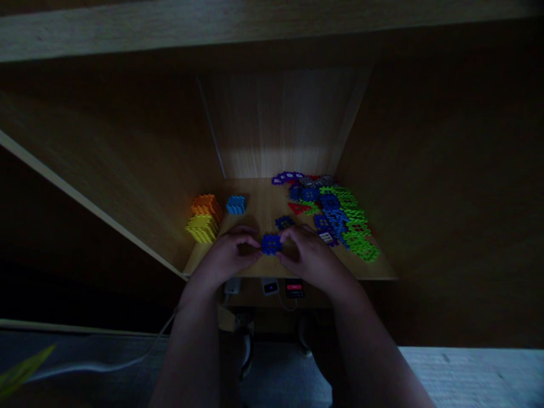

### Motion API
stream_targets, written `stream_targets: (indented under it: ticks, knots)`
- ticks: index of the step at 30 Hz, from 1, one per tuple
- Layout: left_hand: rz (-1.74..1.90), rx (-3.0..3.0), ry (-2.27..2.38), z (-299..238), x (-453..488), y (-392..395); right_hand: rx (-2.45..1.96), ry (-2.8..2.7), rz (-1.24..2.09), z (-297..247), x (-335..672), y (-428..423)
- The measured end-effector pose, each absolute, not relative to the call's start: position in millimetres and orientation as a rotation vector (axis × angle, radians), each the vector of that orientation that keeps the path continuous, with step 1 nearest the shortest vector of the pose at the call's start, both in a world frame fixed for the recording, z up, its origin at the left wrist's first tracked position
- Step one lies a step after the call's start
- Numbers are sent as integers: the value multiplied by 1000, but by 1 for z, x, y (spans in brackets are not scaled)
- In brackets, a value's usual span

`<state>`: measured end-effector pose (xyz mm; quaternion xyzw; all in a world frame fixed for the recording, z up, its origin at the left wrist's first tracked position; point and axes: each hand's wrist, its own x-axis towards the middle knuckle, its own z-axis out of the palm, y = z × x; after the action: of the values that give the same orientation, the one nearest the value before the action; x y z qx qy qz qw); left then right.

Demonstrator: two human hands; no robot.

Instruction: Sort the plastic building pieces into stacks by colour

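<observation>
Between my two hands is a dark blue interlocking building tile (271,243) with notched edges and a window-like grid. My left hand (233,251) pinches its left edge between thumb and fingers. On the opposite edge, the thumb and fingers of my right hand (306,249) close on the same tile. Just behind it another dark blue tile (284,221) lies on the wooden shelf (257,195). Beyond my left hand stand a yellow tile stack (201,228), an orange stack (205,205) and a small light blue stack (236,205).
Right of my hands spreads a heap of green tiles (356,226) and blue tiles (329,202), with a red triangular piece (298,208) and purple tiles (288,177) behind. Wooden side walls enclose the shelf. Below its front edge are a phone (294,288) and a white device (270,287) with a cable.
</observation>
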<state>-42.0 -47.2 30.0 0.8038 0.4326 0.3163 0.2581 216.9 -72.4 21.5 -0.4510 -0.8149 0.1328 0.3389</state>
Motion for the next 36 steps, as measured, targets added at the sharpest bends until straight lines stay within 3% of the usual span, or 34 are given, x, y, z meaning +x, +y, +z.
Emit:
stream_targets:
  ticks: [32,36]
  knots:
    - [884,2230,1066,26,-35,-45,-1154,-2114,319,16,217,-70]
    - [876,2218,1102,25,-36,-45,-1236,-2034,160,19,219,-68]
